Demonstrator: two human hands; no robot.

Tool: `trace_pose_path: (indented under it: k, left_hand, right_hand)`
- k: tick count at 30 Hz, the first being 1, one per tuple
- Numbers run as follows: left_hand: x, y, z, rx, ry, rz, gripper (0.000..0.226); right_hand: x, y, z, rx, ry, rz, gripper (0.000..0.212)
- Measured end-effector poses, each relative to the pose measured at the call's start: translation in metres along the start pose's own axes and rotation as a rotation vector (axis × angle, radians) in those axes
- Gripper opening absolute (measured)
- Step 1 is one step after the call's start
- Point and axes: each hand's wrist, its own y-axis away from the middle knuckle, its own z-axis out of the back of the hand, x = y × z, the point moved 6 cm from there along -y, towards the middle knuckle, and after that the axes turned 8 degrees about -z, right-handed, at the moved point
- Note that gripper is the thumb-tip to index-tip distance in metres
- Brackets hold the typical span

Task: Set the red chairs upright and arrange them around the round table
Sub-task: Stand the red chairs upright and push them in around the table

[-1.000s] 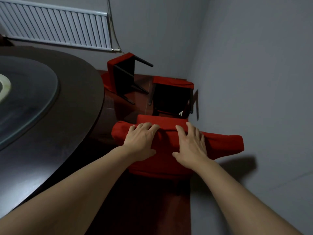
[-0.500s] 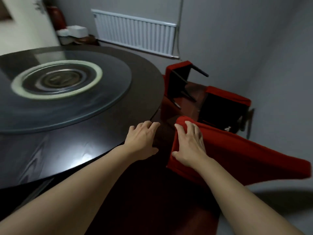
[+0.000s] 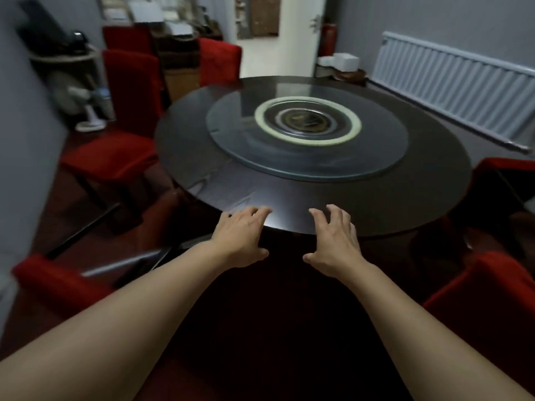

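Both bare hands reach forward in the lower middle of the frame, over the near rim of the round dark wooden table. The left hand has its fingers spread and lightly bent, their tips at or just above the table's edge; whether they touch it cannot be told. The right hand is likewise spread with bent fingers, just beside the rim, gripping nothing. Neither hand holds a chair.

A round glass turntable with a pale ring at its centre lies on the tabletop, blurred.

The red upholstered chairs lie to both sides of the hands, well apart from them. At the left of the frame an upright red chair with a tall back faces the table. At the lower left a red chair lying on its side shows metal legs pointing toward the table. At the lower right a red cushioned chair part is near the right forearm. At the right edge a red chair with a dark underside is half hidden behind the table. Further red chairs stand at the upper left, beyond the table.

A white ribbed wall radiator runs along the upper right. No writing can be read; the picture is blurred.
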Motion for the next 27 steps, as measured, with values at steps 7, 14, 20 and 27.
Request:
trace_pose_path:
  k: [7, 14, 20, 27]
  left_hand:
    - [0.113, 0.1, 0.018, -0.064, 0.054, 0.249, 0.087]
    - [0.242, 0.227, 0.015, -0.071, 0.096, 0.437, 0.086]
    - [0.336, 0.332, 0.002, -0.046, 0.113, 0.635, 0.088]
    - [0.399, 0.424, -0.036, -0.055, 0.21, 0.87, 0.091]
  right_hand:
    - [0.143, 0.011, -0.034, 0.052, 0.059, 0.229, 0.089]
    - [0.312, 0.054, -0.101, 0.137, 0.113, 0.414, 0.095]
    - [0.437, 0.093, -0.154, 0.197, 0.134, 0.59, 0.092]
    - [0.536, 0.131, -0.219, 0.278, 0.208, 0.796, 0.094]
